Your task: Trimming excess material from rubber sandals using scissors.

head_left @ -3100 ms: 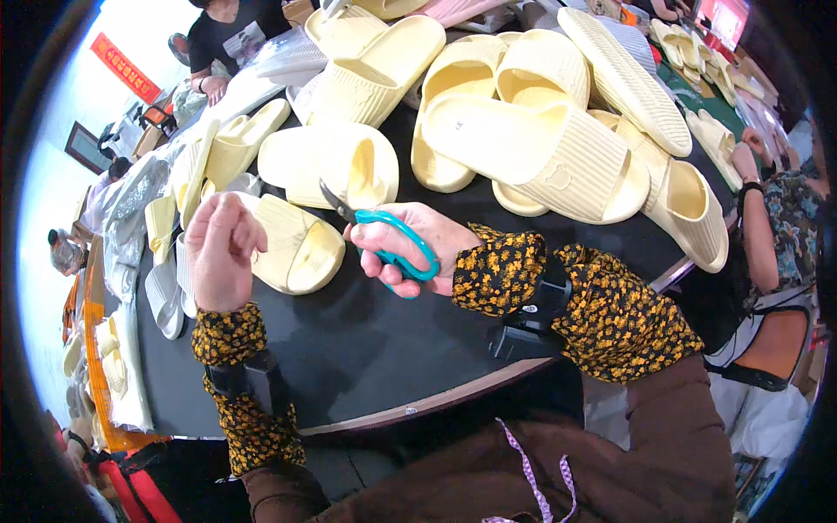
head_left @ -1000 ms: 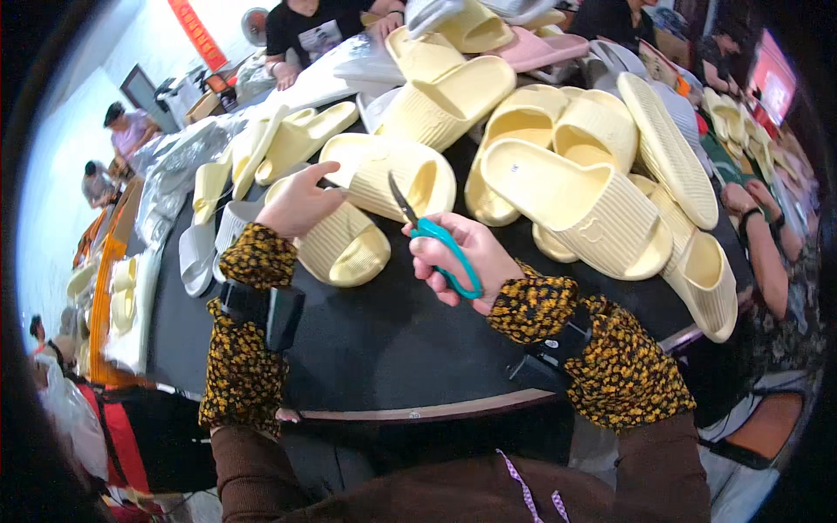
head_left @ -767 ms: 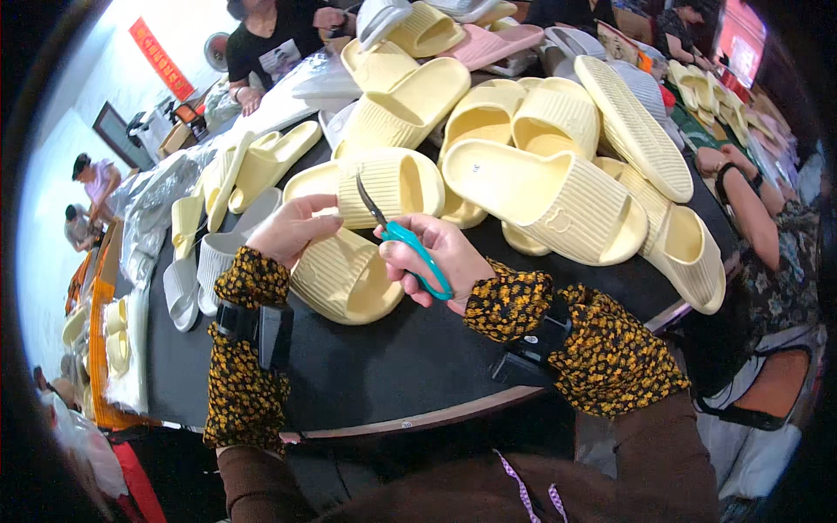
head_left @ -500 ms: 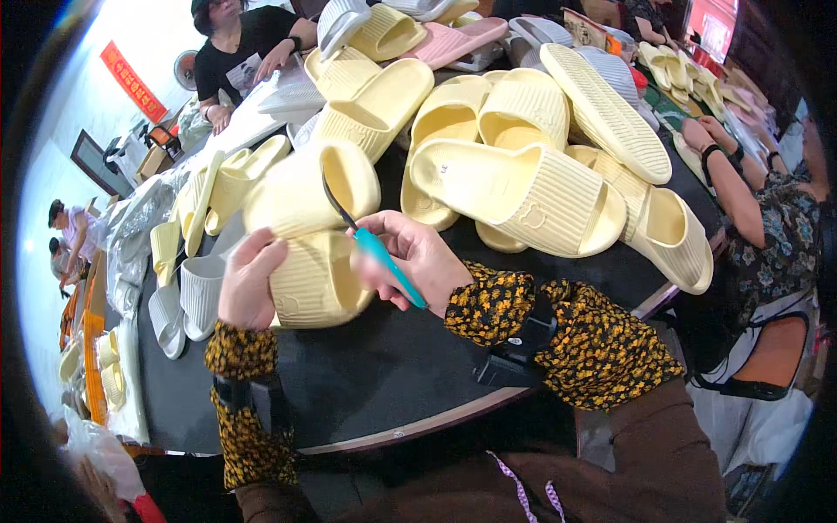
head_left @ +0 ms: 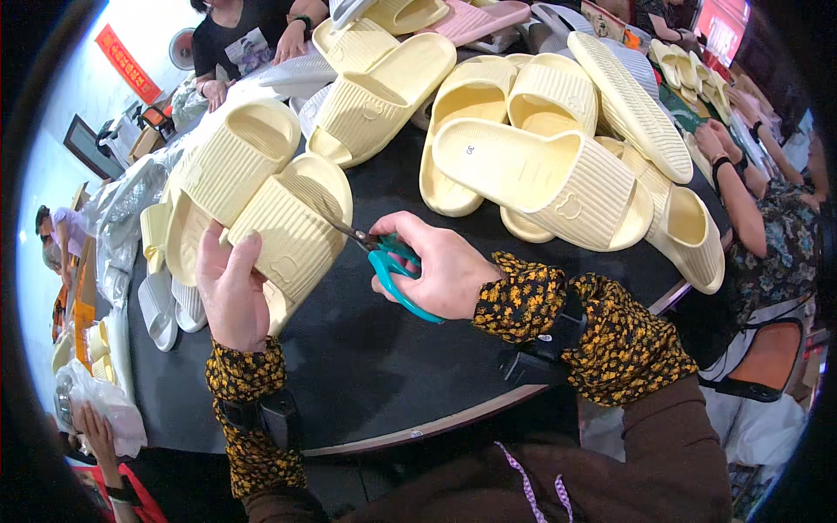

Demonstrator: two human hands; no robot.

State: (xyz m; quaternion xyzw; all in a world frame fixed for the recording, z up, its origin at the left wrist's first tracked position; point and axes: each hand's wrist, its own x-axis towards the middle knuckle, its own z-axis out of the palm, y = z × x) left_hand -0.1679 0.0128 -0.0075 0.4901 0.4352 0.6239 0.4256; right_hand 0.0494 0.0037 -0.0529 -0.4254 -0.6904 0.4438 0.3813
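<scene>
My left hand [head_left: 234, 288] is closed on a pair of pale yellow slide slippers [head_left: 292, 231], lifted at the left of the table with their ribbed straps toward me. My right hand [head_left: 445, 270] grips a pair of scissors [head_left: 397, 283] with teal handles. The dark blades point left and reach the edge of the nearer slipper; whether they touch it I cannot tell. Right of my hands lies another yellow slipper [head_left: 540, 170] on top of several more.
A dark table [head_left: 375, 383] with a pale curved edge spreads before me. Grey slippers [head_left: 159, 309] lie at its left, a pink slipper [head_left: 479, 22] at the back. One person stands across the table, another works at the right. An orange-backed chair [head_left: 767, 357] stands at the right.
The held slippers have swung left and tilted, showing their straps more fully. My right hand has moved slightly right, and the scissors' blades now point left rather than up and away.
</scene>
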